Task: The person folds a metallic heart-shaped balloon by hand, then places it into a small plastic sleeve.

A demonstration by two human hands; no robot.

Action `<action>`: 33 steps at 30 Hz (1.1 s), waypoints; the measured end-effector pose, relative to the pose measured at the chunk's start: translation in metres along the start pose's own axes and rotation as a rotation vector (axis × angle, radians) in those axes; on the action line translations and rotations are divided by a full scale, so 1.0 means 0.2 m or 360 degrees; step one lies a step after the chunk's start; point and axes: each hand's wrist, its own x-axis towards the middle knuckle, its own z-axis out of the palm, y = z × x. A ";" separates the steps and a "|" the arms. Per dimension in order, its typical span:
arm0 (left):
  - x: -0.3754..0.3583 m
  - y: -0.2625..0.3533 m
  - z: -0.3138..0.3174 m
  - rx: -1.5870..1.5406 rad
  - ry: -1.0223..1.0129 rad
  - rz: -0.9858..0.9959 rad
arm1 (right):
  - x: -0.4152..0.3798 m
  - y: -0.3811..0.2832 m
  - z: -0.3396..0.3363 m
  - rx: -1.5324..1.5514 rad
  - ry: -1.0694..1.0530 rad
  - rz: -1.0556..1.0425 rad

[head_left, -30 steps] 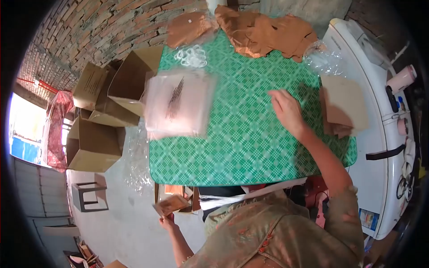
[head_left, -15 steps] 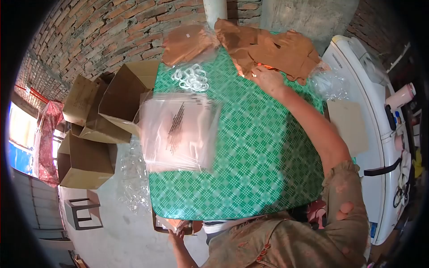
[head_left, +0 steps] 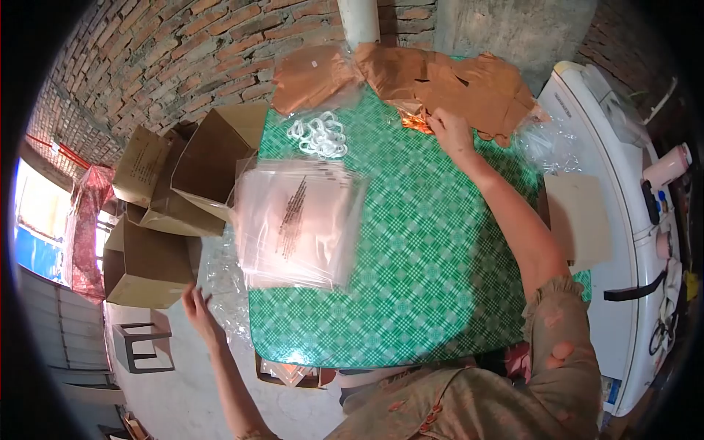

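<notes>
My right hand [head_left: 455, 139] is at the far side of the table, its fingers closed at the near edge of some copper-coloured foil sheets [head_left: 477, 92]. A crumpled, shiny orange piece of the foil [head_left: 415, 121] shows just left of my fingertips. My left hand [head_left: 196, 304] is off the table's left side, in front of a cardboard box [head_left: 150, 282]. Its fingers are loosely bent and apart, with nothing seen in them. A stack of clear printed plastic bags [head_left: 293, 227] lies on the left of the table.
The table has a green checked cover [head_left: 411, 279]. White rings [head_left: 319, 136] and a bagged copper-coloured bundle [head_left: 312, 77] lie at its back left. Open cardboard boxes [head_left: 213, 158] stand to the left. Below the front edge is an open box [head_left: 293, 374] with packets. A white appliance [head_left: 623, 293] stands right.
My left hand has left the box below the table edge and moved up and left. My right hand has shifted slightly right, and more shiny orange foil shows beside it.
</notes>
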 end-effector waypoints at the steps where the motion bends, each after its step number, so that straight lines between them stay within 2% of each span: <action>1: 0.08 0.15 0.13 -0.0028 -0.0099 0.0130 | 0.01 0.04 0.02 0.0107 0.0050 0.0062; 4: 0.23 0.46 0.56 -0.0125 -0.0468 0.0421 | 0.04 0.09 0.07 0.0272 0.0146 0.0187; 5: 0.17 0.67 0.73 -0.0057 -0.0620 0.0513 | 0.05 0.09 0.08 0.0300 0.0165 0.0216; 7: 0.15 0.78 1.06 -0.0122 -0.0888 0.0701 | 0.04 0.06 0.07 0.0436 0.0209 0.0153; 9: 0.03 1.00 1.34 0.0019 -0.1115 0.0724 | 0.00 0.00 0.05 0.0526 0.0214 0.0096; 11: -0.01 1.02 1.63 -0.0191 -0.1302 0.0949 | -0.06 -0.12 -0.05 0.0572 0.0178 0.0042; 12: -0.06 1.08 1.74 -0.0118 -0.1278 0.1121 | -0.09 -0.16 -0.09 0.0588 0.0130 0.0012; 13: -0.08 1.09 1.85 0.0010 -0.1142 0.1431 | -0.12 -0.20 -0.14 0.0603 0.0083 -0.0018; 15: -0.15 1.15 2.00 0.0052 -0.1081 0.1583 | -0.18 -0.25 -0.21 0.0607 -0.0087 -0.0055; 17: -0.16 1.17 2.10 0.0033 -0.1168 0.1675 | -0.23 -0.27 -0.26 0.0583 -0.0327 -0.0061; 18: -0.16 1.15 2.14 0.0023 -0.1216 0.1724 | -0.25 -0.26 -0.26 0.0585 -0.0364 -0.0029; 19: -0.17 1.13 2.16 0.0191 -0.1432 0.1487 | -0.26 -0.25 -0.26 0.0586 -0.0397 0.0007; 20: -0.17 1.11 2.17 0.0263 -0.1481 0.1460 | -0.28 -0.25 -0.26 0.0585 -0.0428 0.0043; 22: -0.20 1.10 2.13 0.0413 -0.1569 0.1404 | -0.28 -0.21 -0.23 0.0559 -0.0228 0.0109; 24: -0.21 1.09 2.07 0.0272 -0.1453 0.1620 | -0.29 -0.20 -0.21 0.0575 -0.0027 0.0199; 27: -0.31 1.11 1.89 0.0124 -0.1272 0.1987 | -0.27 -0.16 -0.22 0.0423 -0.0074 0.0336; 28: -0.37 1.16 1.80 0.0083 -0.1208 0.2117 | -0.28 -0.17 -0.25 0.0390 -0.0173 0.0337; 30: -0.47 1.22 1.61 0.0266 -0.1275 0.2310 | -0.32 -0.21 -0.35 0.0318 -0.0372 0.0338; 31: -0.53 1.23 1.53 0.0355 -0.1308 0.2407 | -0.37 -0.23 -0.37 0.0060 -0.0202 0.0051; 33: -0.65 1.22 1.36 0.0461 -0.1309 0.2569 | -0.50 -0.27 -0.47 -0.0088 -0.0378 0.0001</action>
